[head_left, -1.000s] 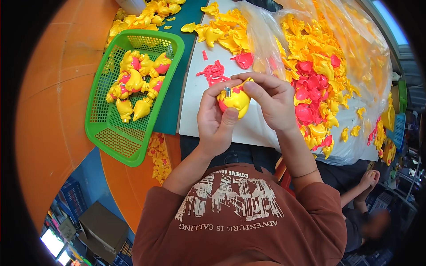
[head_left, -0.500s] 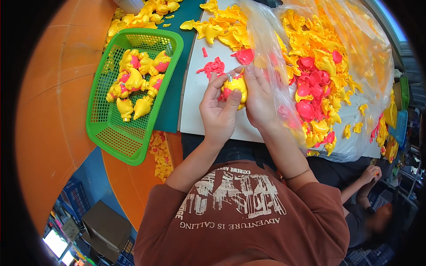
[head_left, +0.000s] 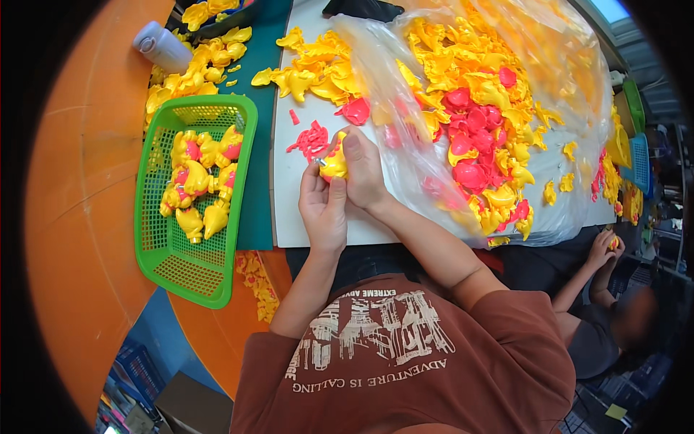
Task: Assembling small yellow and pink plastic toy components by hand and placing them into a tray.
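Both my hands hold a small hollow-looking yellow and pink plastic figure (head_left: 335,163) above the white table (head_left: 293,217). A short silver metal piece sticks out of its left side. My left hand (head_left: 323,217) grips it from below and the left, thumb pressed against it. My right hand (head_left: 365,170) wraps its right side, covering part of it. Beside the hands lie thin pink scraps (head_left: 311,141) and a pink shell piece (head_left: 354,111). At the left, a green basket (head_left: 235,239) contains several yellow and pink figures (head_left: 195,177), some with metal ends.
A clear plastic bag (head_left: 376,79) spreads over the right of the table, with heaped yellow shells (head_left: 463,61) and pink shells (head_left: 473,126). More yellow pieces (head_left: 318,69) lie farther left. A pale bottle (head_left: 160,45) stands beyond the basket. A co-worker's hands (head_left: 603,249) are at far right.
My view has shifted, so the table scene sits farther left and the basket lower. The figure has turned in my hands; its metal piece, upright before, now points left. My right hand covers more of it.
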The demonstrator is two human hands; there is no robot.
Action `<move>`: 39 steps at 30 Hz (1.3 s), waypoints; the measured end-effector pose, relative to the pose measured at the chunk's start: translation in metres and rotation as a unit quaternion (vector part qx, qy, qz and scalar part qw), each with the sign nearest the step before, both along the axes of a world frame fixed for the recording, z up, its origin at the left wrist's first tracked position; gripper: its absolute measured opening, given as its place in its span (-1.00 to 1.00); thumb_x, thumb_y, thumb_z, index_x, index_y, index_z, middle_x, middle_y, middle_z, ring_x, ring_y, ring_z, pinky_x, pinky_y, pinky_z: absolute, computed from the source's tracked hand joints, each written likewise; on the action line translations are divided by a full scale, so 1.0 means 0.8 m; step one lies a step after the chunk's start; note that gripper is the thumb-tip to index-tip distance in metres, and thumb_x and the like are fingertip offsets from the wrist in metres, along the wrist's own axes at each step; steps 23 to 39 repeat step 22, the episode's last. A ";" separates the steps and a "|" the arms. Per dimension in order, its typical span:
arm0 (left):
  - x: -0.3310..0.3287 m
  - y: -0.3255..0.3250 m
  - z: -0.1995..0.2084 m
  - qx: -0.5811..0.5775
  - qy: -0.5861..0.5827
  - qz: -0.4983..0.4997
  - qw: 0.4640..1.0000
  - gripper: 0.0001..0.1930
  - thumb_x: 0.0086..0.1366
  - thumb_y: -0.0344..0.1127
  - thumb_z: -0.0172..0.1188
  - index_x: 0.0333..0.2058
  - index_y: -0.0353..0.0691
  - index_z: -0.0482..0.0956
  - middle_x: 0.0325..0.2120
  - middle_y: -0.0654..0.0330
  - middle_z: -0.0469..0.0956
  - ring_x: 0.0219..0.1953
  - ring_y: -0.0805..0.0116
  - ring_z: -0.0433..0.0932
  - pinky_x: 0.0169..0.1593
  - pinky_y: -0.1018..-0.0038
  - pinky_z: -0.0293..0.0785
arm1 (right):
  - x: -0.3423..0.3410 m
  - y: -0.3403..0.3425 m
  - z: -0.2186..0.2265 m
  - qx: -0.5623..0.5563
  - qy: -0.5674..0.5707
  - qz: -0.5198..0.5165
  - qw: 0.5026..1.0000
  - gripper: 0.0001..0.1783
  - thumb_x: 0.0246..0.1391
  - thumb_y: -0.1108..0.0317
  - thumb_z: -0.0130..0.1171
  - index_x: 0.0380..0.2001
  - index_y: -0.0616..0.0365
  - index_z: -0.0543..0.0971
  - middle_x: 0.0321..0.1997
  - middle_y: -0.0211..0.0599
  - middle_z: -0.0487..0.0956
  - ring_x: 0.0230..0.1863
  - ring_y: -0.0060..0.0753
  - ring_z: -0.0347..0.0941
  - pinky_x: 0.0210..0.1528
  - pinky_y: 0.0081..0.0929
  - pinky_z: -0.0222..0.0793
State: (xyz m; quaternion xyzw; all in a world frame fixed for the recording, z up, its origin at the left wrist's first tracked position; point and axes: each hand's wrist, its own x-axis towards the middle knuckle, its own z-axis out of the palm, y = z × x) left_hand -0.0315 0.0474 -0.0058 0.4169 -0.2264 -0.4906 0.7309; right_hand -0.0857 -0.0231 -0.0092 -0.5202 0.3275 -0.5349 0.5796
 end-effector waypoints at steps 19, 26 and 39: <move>0.031 0.010 -0.031 -0.027 -0.093 0.050 0.994 -0.53 0.31 -0.14 0.07 0.02 -0.34 0.19 -0.08 0.14 0.37 -0.02 0.42 0.37 0.07 0.49 0.29 | -0.006 0.003 0.024 -0.035 0.198 0.166 0.965 -0.56 0.19 0.09 -0.06 -0.07 0.26 0.32 -0.36 0.03 0.51 -0.35 -0.08 0.49 -0.31 -0.33 0.34; 0.050 0.015 -0.027 -0.014 -0.112 0.099 0.989 -0.52 0.31 -0.13 0.07 0.05 -0.33 0.19 -0.05 0.11 0.36 0.00 0.39 0.37 0.09 0.46 0.28 | -0.028 -0.002 0.045 -0.142 0.307 0.283 0.898 -0.14 0.06 -0.05 0.06 0.26 0.15 -0.03 0.07 0.19 0.34 0.03 -0.04 0.39 -0.02 -0.26 0.34; 0.050 0.015 -0.027 -0.014 -0.112 0.099 0.989 -0.52 0.31 -0.13 0.07 0.05 -0.33 0.19 -0.05 0.11 0.36 0.00 0.39 0.37 0.09 0.46 0.28 | -0.028 -0.002 0.045 -0.142 0.307 0.283 0.898 -0.14 0.06 -0.05 0.06 0.26 0.15 -0.03 0.07 0.19 0.34 0.03 -0.04 0.39 -0.02 -0.26 0.34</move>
